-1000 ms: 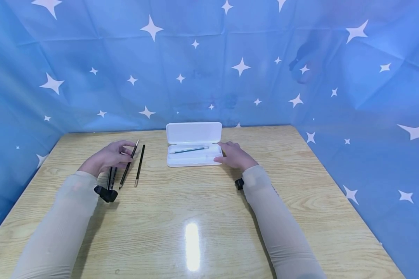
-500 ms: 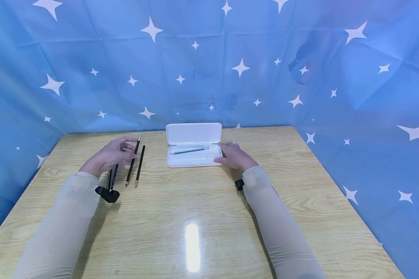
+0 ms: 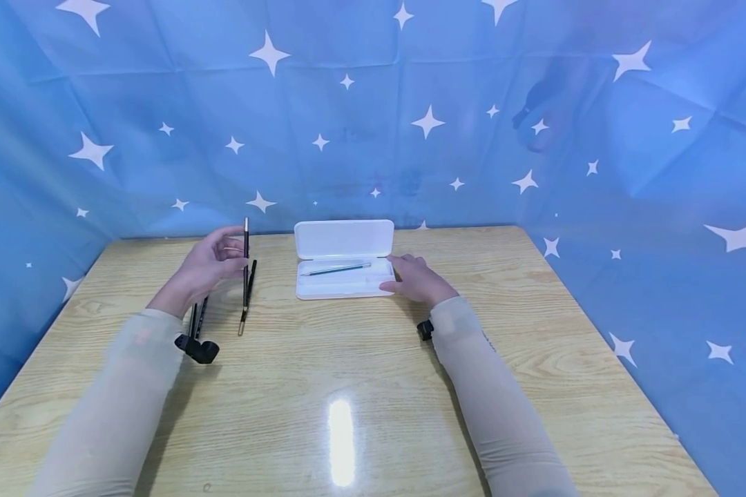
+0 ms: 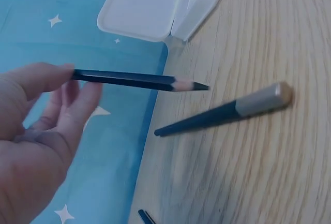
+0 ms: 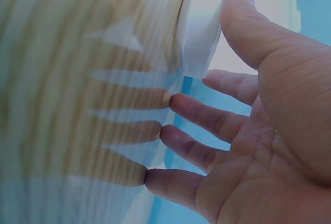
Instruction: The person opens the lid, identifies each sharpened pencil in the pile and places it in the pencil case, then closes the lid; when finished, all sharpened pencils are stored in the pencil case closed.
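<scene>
My left hand (image 3: 200, 268) pinches a dark pencil (image 4: 124, 79) between thumb and fingers, its sharpened tip directed away from the palm in the left wrist view. Below it a second dark pencil (image 4: 207, 118) with a pale end lies on the table. An open white pencil case (image 3: 323, 295) stands at the back middle, lid raised, one blue-green pencil (image 3: 337, 268) inside. At the case's right end is my right hand (image 3: 419, 279), its thumb at the rim. In the right wrist view the other fingers (image 5: 191, 149) stretch out fairly straight, several tips on the tabletop.
Two more dark pencils (image 3: 200, 317) lie by my left wrist, partly hidden by the hand and the wrist camera (image 3: 197, 349). A blue curtain with white stars (image 3: 348, 138) rises behind the wooden table (image 3: 273, 400).
My left hand has lifted the pencil and moved up and slightly right. The pencil has swung from slanted to nearly vertical in the head view. My right hand and the case stay put.
</scene>
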The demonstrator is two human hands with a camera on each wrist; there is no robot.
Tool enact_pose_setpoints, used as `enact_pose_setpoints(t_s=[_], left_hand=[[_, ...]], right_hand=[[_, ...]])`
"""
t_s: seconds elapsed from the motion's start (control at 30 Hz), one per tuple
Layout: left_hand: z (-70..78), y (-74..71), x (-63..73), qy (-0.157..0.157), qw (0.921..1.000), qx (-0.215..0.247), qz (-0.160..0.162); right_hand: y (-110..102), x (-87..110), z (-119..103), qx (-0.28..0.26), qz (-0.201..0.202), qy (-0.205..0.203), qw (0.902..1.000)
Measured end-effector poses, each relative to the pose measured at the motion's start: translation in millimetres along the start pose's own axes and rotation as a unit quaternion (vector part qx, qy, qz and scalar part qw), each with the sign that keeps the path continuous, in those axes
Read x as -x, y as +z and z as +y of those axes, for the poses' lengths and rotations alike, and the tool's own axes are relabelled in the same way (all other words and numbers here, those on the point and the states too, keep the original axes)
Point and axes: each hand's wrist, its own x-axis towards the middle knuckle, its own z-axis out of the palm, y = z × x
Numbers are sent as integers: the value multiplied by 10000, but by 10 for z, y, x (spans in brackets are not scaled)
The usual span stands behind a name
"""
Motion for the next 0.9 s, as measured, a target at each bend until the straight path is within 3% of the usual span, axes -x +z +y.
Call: enact_pose_setpoints(t_s=[0.13,0.3,0.57,0.73,0.9], left_hand=[[26,45,8,415,9988,165,206],[9,88,4,689,9949,598,442],[-24,147,-39,1186,9779,1596,645],[4,199,-43,1245,9778,1521,732],[34,237,-59,1407,9766,1237,1056]], right_hand=[[3,-5,-4,32,12,9,10000],[16,-7,-8,7,-14,13,10000],[29,-9,-7,71,0,26,10000],[20,3,-17,59,13,25,10000],[15,-2,-18,51,37,33,10000]])
